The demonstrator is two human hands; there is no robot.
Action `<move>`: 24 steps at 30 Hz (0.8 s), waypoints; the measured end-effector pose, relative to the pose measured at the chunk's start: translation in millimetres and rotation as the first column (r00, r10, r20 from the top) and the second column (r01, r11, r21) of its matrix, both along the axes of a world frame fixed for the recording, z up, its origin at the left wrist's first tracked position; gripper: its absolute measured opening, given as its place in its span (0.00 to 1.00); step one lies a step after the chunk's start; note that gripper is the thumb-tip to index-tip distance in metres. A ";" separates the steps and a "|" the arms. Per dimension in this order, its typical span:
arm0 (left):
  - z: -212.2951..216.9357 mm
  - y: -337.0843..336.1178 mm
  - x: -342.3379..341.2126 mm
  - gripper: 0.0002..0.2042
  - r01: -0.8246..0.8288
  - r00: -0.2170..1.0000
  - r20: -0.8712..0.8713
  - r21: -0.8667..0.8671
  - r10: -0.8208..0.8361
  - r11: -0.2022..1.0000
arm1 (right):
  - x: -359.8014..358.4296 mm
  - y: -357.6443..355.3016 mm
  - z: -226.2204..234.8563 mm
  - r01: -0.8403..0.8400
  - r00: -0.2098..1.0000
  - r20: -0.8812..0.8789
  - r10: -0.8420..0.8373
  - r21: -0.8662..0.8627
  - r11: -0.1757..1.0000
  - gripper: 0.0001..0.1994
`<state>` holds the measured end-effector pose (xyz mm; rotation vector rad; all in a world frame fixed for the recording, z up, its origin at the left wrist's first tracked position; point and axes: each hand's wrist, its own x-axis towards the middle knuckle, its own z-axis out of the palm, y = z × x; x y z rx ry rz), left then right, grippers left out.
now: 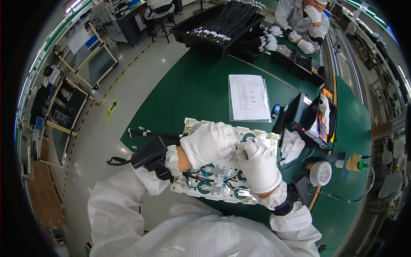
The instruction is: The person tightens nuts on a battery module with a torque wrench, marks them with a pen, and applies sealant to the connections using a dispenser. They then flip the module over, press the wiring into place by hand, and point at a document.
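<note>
A white plastic panel (187,188) lies on the green table in front of me, fitted with clear plastic parts (220,172), blue bits and black wires (198,176). Both my hands wear white gloves and meet over its upper middle. My left hand (209,144) is closed, fingertips pinched near a clear part; what they hold is hidden. Beside it, my right hand (258,165) is curled closed, its fingertips almost touching the left ones. Whatever sits between the two sets of fingers is too small to make out. A black cable bundle (147,133) runs out from the panel's left side.
A sleeved paper sheet (249,97) lies beyond the panel. At right are a black box (302,112), a crumpled white cloth (292,146) and a round white container (320,173). A black bin of cables (222,25) stands far back. Another gloved person (302,21) sits at far right.
</note>
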<state>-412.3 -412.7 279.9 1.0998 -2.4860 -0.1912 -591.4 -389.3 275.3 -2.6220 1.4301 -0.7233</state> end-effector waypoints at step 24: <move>31.4 57.1 -23.6 0.08 0.009 0.994 -0.112 0.150 0.008 0.989 | -67.4 42.0 19.3 -0.015 0.951 0.307 -0.027 0.134 0.991 0.10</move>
